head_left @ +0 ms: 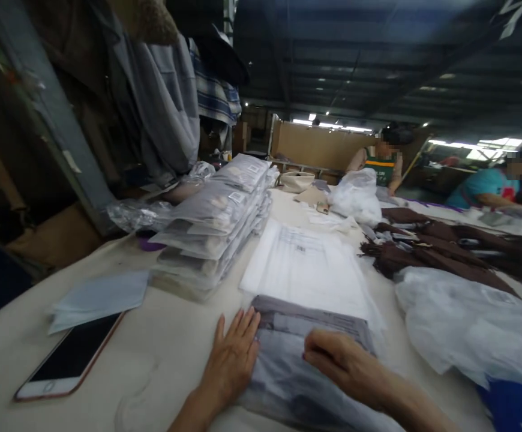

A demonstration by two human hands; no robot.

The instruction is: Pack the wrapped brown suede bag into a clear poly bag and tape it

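In front of me lies a packed clear plastic bag [283, 366] with grey contents and a printed band near its far edge. My left hand [234, 354] rests flat on the bag's left edge, fingers stretched out. Over the bag's middle, my right hand [339, 357] is curled with its fingers closed; what they hold, if anything, is hidden. Just beyond is a pile of flat white plastic bags [306, 264] with a printed label. To the left rises a stack of filled bags [216, 216] with barcode stickers.
A phone [72, 354] lies at left, partly under pale blue folded sheets [103, 294]. On the right are brown fringed textiles [432, 240], a bulky plastic bag [463, 318] and a blue item [515, 402]. Two people [380, 162] are across the table. Clothes [162, 96] hang at upper left.
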